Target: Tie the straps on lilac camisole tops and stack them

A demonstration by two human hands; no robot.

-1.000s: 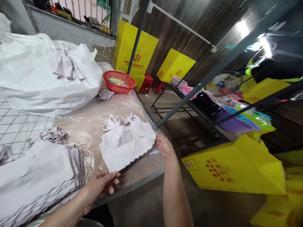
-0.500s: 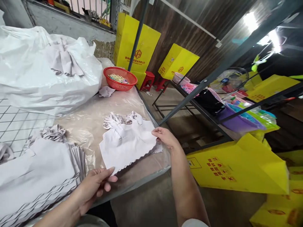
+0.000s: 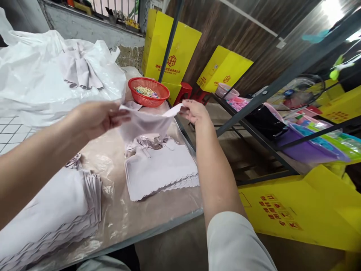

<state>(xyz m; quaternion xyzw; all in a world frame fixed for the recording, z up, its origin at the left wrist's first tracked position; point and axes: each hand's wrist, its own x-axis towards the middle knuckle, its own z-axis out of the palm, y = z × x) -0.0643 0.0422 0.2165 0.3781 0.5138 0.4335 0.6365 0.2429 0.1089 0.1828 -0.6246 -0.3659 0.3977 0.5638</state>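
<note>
Pinched between my two hands is a piece of pale grey-lilac fabric (image 3: 146, 124), raised in the air and sagging in the middle. My left hand (image 3: 103, 116) grips its left corner, slightly blurred; my right hand (image 3: 194, 111) pinches the right corner with thumb and fingers. Below it lies a small stack of similar fabric pieces (image 3: 163, 169) with scalloped near edges and bunched straps at the far side. At the lower left is a thicker stack of the same pieces (image 3: 56, 199), partly behind my left forearm.
Plastic sheeting covers the table (image 3: 113, 226). A red basket (image 3: 149, 101) of small colourful bits stands at its far corner, beside a large white plastic bag (image 3: 28, 79) with one fabric piece on top. A metal post (image 3: 245, 109) slants up on the right, near yellow boxes (image 3: 276, 210).
Both hands have moved up and away from me, lifting the fabric piece off the small stack by its corners. The stack beneath is now uncovered. The view has shifted slightly.
</note>
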